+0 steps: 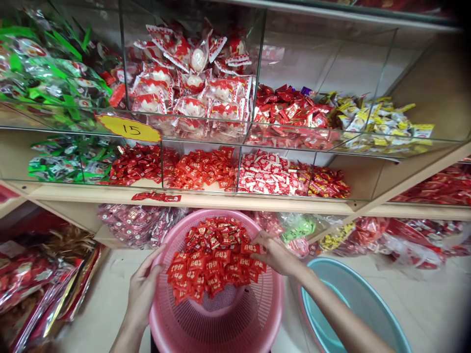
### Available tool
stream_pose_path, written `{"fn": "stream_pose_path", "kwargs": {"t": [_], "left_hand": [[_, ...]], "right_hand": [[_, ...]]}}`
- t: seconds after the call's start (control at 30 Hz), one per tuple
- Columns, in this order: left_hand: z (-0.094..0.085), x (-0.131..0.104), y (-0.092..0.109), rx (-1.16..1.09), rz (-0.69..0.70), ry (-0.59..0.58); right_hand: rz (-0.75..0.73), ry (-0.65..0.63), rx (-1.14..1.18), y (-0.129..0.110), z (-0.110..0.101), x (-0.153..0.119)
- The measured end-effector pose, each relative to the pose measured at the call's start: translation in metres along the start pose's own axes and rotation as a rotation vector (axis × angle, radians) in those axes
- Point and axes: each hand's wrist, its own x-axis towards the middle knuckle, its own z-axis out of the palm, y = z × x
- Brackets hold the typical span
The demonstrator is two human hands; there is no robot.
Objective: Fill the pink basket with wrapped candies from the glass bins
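Note:
A pink plastic basket with slotted walls is below me, tilted so that its inside shows. Small red wrapped candies are heaped in its far half, in two kinds of wrapper. At the basket's left rim, my left hand is closed, thumb on the inner side and the other fingers mostly hidden outside. My right hand reaches over the right rim into the basket. Its fingers are curled at the heap's right edge, closed on a red candy packet.
Glass-fronted shelves hold red-and-white packets, red candies and green-wrapped packets, with a yellow "15" tag. A teal basin stands on the right floor. Bagged goods fill the low shelf; foil packages lie left.

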Motion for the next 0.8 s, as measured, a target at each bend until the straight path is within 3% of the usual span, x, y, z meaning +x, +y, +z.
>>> {"fn": "stream_pose_path", "kwargs": {"t": [0.17, 0.53, 0.8], "left_hand": [[0.0, -0.001, 0.001, 0.003, 0.028, 0.001], [0.0, 0.0, -0.001, -0.005, 0.017, -0.006], [0.0, -0.001, 0.0, -0.036, -0.003, -0.016]], "right_hand": [[-0.013, -0.057, -0.034, -0.02, 0.01, 0.008], [0.029, -0.124, -0.229, -0.038, 0.015, 0.005], [0.01, -0.043, -0.374, -0.049, 0.013, -0.004]]}}
